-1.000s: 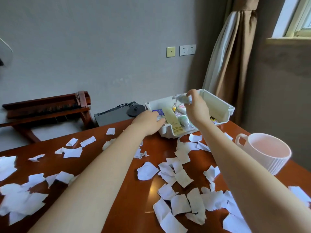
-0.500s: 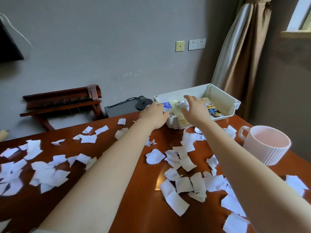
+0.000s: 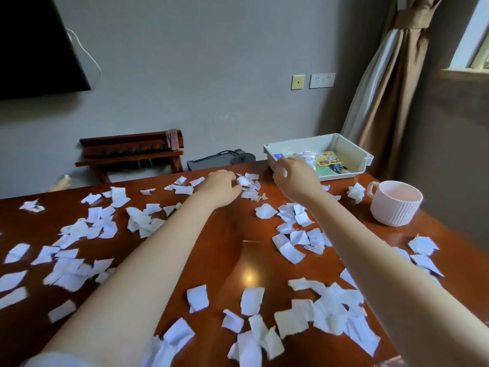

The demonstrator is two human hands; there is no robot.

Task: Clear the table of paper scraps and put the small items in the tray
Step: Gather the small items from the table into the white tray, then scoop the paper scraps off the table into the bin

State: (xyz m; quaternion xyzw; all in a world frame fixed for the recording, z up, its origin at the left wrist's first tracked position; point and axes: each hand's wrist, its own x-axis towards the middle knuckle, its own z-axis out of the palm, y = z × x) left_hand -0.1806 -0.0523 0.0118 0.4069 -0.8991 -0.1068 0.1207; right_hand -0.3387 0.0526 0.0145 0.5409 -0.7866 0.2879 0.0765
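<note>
Torn paper scraps (image 3: 291, 254) cover most of the table, from the lower edge of the frame to its far side. A small clump of scraps (image 3: 248, 181) lies at centre frame, and the left hand (image 3: 219, 188) reaches it with bent, bunched fingers whose tips touch the clump's left edge. Whether they pinch a piece cannot be told. The white tray (image 3: 354, 154) sits at the table's far right corner. The right hand (image 3: 293, 178) hangs just in front of its near left corner with fingers loosely curled. A small white patch shows among them, and it is unclear whether that is a held scrap or the tray's rim. The small items lie inside the tray, beyond the right hand's fingers.

The table (image 3: 232, 226) is glossy reddish-brown wood with a lamp glare near its middle. Behind it is a grey wall, with a dark television (image 3: 34, 49) at upper left and a tied-back brown curtain (image 3: 389, 88) beside a window (image 3: 473, 35) at upper right. A dark wooden rack (image 3: 129, 152) stands by the wall, with a grey device (image 3: 219, 158) to its right. A ribbed pale pink mug (image 3: 394, 205) stands on the table right of the hands, and wall sockets (image 3: 322, 80) sit above the tray.

The scraps are white, ragged-edged and mostly flat. In the tray, a yellow packet (image 3: 326, 158) and a blue toy car (image 3: 340, 168) stand out.
</note>
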